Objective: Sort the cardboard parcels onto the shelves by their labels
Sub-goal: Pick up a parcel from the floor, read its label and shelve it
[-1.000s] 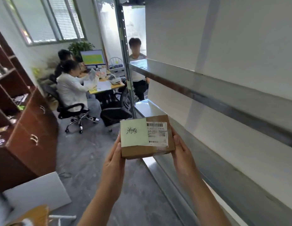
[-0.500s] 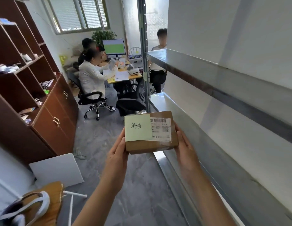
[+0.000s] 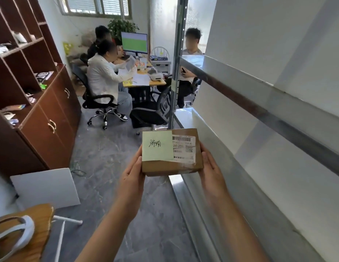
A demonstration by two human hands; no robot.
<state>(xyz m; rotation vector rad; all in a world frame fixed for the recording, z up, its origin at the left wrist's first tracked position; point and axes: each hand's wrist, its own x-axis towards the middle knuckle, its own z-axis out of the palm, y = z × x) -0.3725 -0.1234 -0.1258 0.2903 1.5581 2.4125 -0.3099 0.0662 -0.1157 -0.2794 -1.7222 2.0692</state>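
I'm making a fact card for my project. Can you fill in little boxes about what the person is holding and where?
held thing: small brown cardboard parcel
stickers: pale green handwritten note, white printed barcode label
left hand: pressed on parcel's left side
right hand: pressed on parcel's right side
nearby: grey metal shelf rack on the right, none of its levels showing anything on them
parcel on shelf: not yet

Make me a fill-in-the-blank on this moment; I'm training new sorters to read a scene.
1. The cardboard parcel is held between ____ hands.
2. The handwritten note stuck on its top is pale ____.
3. The printed barcode label sits to the note's ____.
4. The metal shelves stand on the person's ____ side.

Missing: two; green; right; right
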